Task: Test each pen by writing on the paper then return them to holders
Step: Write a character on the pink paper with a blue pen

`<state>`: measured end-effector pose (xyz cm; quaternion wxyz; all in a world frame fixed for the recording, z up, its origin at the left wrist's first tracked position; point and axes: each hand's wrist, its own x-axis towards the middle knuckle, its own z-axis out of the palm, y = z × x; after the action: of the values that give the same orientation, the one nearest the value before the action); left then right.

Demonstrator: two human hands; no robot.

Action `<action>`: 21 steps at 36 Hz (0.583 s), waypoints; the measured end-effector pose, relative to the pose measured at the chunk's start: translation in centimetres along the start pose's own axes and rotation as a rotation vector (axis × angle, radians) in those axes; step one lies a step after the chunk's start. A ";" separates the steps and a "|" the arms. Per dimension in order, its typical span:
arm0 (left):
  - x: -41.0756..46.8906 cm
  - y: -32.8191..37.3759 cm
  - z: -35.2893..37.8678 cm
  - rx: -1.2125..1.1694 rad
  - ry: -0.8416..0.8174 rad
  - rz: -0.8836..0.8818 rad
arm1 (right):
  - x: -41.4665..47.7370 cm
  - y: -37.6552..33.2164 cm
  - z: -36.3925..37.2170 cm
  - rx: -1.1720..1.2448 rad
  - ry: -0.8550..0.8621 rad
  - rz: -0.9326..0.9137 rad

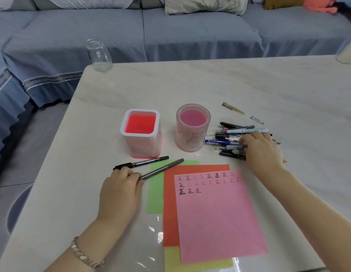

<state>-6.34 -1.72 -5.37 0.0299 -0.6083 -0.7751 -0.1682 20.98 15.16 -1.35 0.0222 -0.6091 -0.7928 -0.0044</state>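
Left hand [119,185] sits on the table [269,91] pinching a grey pen [161,169], with a black marker [141,163] lying right beside it. Right hand [263,152] is spread flat on the pile of pens [229,138]. Both holders, the square one [141,132] and round one [192,128], look empty. Pink paper [219,216] has three rows of test marks.

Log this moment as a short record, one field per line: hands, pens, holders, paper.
left hand: grips the grey pen, its tip end over the green sheet
right hand: rests on the pen pile, grasp unclear
black marker: lies on the table, in front of the square holder
round holder: no pens inside
square holder: no pens inside
pink sheet: on top, three rows of test marks
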 end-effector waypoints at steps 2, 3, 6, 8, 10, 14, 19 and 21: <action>0.0 -0.3 0.3 0.013 0.012 0.006 | 0.1 0.0 0.1 -0.037 0.023 -0.010; 0.0 -0.3 0.4 0.007 0.018 0.005 | 0.2 0.1 0.2 -0.053 0.020 -0.017; -0.1 0.4 0.5 -0.022 0.058 0.013 | 0.2 0.5 0.4 -0.068 -0.017 -0.031; 0.0 1.5 0.3 -0.084 0.080 0.030 | 0.0 0.8 0.4 -0.029 -0.019 -0.046; 0.0 2.9 0.3 -0.195 0.081 0.092 | -0.4 0.7 0.1 0.074 0.021 -0.050; -0.7 6.0 -0.2 -0.430 0.010 0.180 | -2.5 -0.9 -1.9 0.546 -0.010 -0.135; 0.2 9.0 -1.7 -0.346 0.180 0.358 | -6.2 -2.9 -4.3 0.936 -0.390 -0.210; 0.9 9.2 -2.0 -0.235 0.231 0.449 | -7.2 -3.1 -4.8 1.048 -0.497 -0.210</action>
<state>1.88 0.41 -1.19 0.0841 -0.7408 -0.5876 -0.3145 20.01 7.30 3.20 0.1331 -0.4177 -0.7268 0.5287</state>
